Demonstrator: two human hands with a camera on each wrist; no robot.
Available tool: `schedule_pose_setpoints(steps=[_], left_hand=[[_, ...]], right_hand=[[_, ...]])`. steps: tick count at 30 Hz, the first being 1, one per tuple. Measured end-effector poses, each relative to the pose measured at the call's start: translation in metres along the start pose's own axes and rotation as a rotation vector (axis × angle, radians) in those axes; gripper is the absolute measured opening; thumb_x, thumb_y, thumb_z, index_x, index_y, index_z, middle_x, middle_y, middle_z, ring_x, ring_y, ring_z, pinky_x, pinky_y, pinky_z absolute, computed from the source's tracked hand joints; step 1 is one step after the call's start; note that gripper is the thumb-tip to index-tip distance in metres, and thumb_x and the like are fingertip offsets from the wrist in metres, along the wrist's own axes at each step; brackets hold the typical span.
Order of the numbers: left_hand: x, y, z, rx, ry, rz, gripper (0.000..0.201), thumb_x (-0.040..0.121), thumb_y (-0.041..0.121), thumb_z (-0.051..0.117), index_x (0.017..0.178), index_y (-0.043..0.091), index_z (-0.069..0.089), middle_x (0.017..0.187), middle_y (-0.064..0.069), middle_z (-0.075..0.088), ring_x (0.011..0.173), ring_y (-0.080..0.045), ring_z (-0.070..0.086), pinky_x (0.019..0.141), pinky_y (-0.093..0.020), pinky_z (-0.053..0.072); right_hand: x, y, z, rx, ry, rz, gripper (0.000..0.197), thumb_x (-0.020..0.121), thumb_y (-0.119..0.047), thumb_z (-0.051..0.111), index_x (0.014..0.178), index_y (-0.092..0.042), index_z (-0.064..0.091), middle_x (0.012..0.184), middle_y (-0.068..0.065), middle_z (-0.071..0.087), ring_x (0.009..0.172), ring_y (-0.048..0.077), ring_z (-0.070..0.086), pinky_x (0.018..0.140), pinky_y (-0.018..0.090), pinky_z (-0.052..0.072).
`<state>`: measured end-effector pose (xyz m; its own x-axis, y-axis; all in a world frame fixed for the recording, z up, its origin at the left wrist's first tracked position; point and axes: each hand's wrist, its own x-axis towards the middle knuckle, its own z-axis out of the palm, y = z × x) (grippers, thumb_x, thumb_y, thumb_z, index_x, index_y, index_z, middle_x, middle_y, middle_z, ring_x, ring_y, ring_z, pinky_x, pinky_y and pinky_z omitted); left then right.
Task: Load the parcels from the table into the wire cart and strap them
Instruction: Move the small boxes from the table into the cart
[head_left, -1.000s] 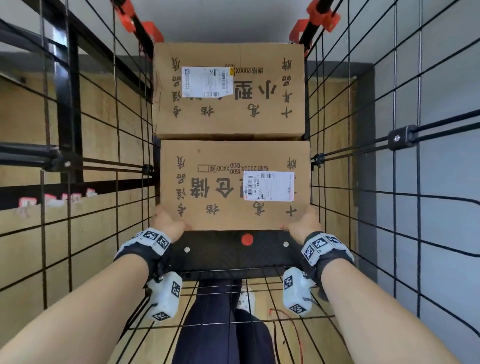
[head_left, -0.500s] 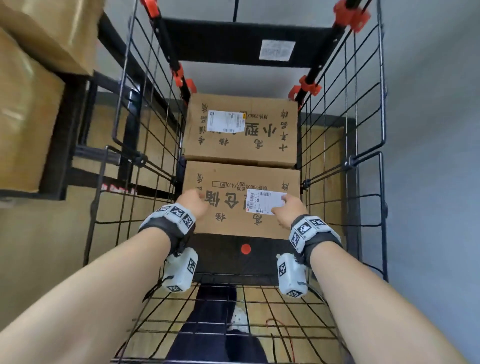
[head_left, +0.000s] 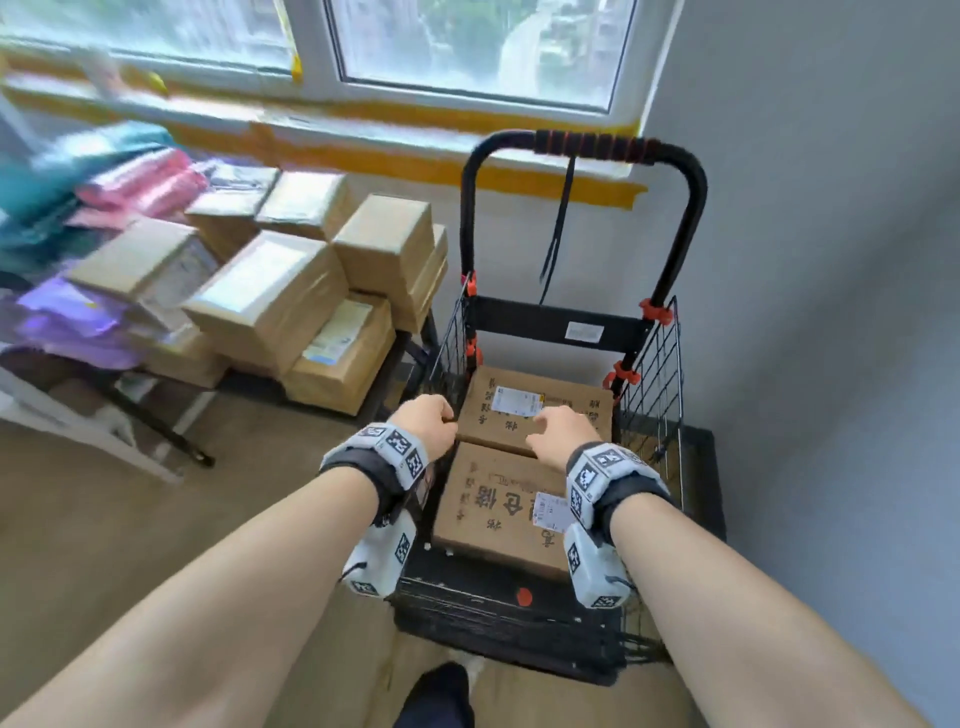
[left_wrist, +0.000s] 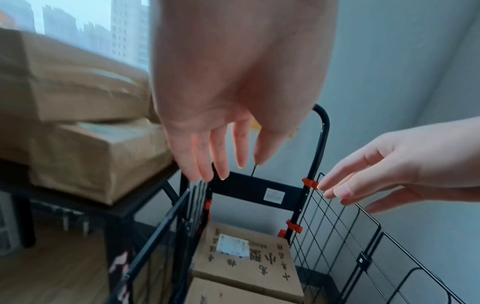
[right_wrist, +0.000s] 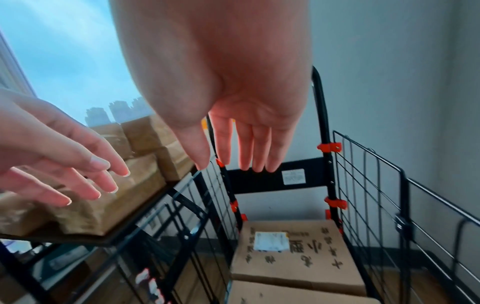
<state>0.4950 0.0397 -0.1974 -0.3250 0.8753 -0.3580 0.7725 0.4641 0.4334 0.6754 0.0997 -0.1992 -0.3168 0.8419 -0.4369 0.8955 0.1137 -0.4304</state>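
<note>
Both hands empty, fingers hanging loose and spread: left hand (head_left: 423, 423) and right hand (head_left: 561, 434) are hovering mid-frame above two brown printed cardboard boxes (head_left: 535, 410) lying in the black wire cart (head_left: 652, 364). Remaining taped cardboard parcels (head_left: 270, 301) are sitting stacked on the table, left of frame. Judgement: take the nearest parcel two-handed by opposite sides, keeping it level while lowering.

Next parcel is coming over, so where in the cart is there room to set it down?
The wire cart floor is crowded: two boxes, far and near, span it side to side. Free room is on their bare tops, between the wire walls.

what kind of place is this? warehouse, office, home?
Probably a small room used as a parcel sorting spot, not a real warehouse: taped cardboard parcels piled on a table, a wire cart against a plain wall, a window showing high-rise buildings.
</note>
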Motion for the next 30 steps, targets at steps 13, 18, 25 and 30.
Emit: schedule_pose_setpoints(steps=[13,18,25,30], left_hand=[[-0.059,-0.091,-0.148,-0.03,0.294,-0.032,0.034,0.093,0.023,0.05,0.126,0.017,0.053,0.126,-0.005,0.058,0.114,-0.023,0.056,0.096,-0.033,0.045],[-0.033,-0.153,-0.189,-0.053,0.363,-0.022,0.03,0.092,0.019,0.051,0.121,0.016,0.057,0.123,-0.007,0.062,0.112,-0.024,0.058,0.097,-0.033,0.045],[0.03,-0.228,-0.22,-0.126,0.295,-0.005,0.036,0.095,0.02,0.047,0.131,0.017,0.049,0.133,-0.009,0.05,0.119,-0.025,0.052,0.101,-0.036,0.042],[0.069,-0.253,-0.219,-0.299,0.193,-0.006,0.047,0.097,0.025,0.046,0.141,0.016,0.036,0.141,-0.01,0.045,0.127,-0.025,0.047,0.108,-0.041,0.038]], right_hand=[[-0.021,-0.164,0.0,0.147,0.066,-0.239,0.04,0.091,-0.025,0.054,0.13,-0.019,0.054,0.13,0.005,0.058,0.118,0.024,0.055,0.1,0.032,0.044],[0.006,-0.231,0.02,0.178,0.081,-0.268,0.042,0.091,-0.027,0.054,0.132,-0.019,0.052,0.132,0.004,0.057,0.12,0.023,0.054,0.102,0.032,0.042],[0.048,-0.298,0.065,0.413,0.055,-0.157,0.058,0.09,-0.033,0.059,0.142,-0.018,0.039,0.142,0.007,0.047,0.128,0.023,0.047,0.107,0.035,0.038],[0.079,-0.32,0.091,0.65,0.049,-0.024,0.076,0.087,-0.035,0.064,0.148,-0.016,0.023,0.149,0.007,0.037,0.135,0.022,0.038,0.112,0.039,0.032]])
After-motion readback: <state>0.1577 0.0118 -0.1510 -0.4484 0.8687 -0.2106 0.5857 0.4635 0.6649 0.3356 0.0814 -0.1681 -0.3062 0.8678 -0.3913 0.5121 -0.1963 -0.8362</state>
